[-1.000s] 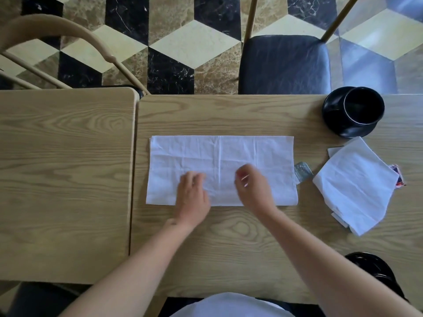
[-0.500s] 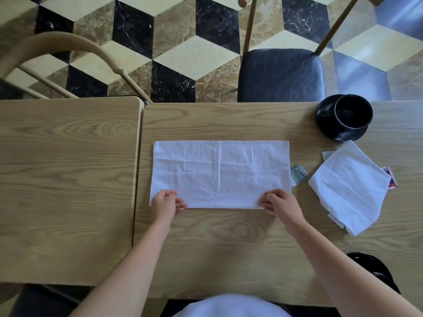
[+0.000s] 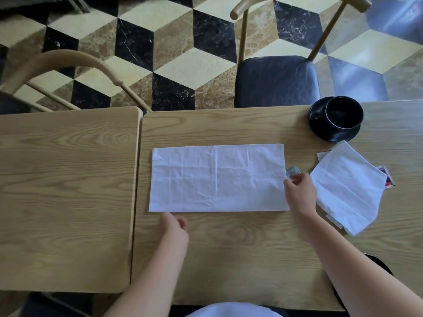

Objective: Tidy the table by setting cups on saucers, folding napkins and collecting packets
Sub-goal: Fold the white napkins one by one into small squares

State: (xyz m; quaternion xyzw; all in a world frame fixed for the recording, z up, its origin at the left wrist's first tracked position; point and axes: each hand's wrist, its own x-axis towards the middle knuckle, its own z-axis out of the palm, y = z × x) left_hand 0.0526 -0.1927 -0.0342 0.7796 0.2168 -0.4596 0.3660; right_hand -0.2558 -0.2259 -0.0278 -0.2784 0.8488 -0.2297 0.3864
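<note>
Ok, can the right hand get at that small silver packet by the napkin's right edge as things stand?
Probably yes: the right hand sits right beside the packet, fingertips at it, nothing lying between. The napkin only borders it.

No readable text is showing anywhere; the red-and-blue printed packet point(image 3: 388, 179) is peeking from under the folded napkin point(image 3: 345, 188), its print illegible.

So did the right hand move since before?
Yes. The right hand slid from the big napkin's near edge to its right end, beside the small packet.
</note>
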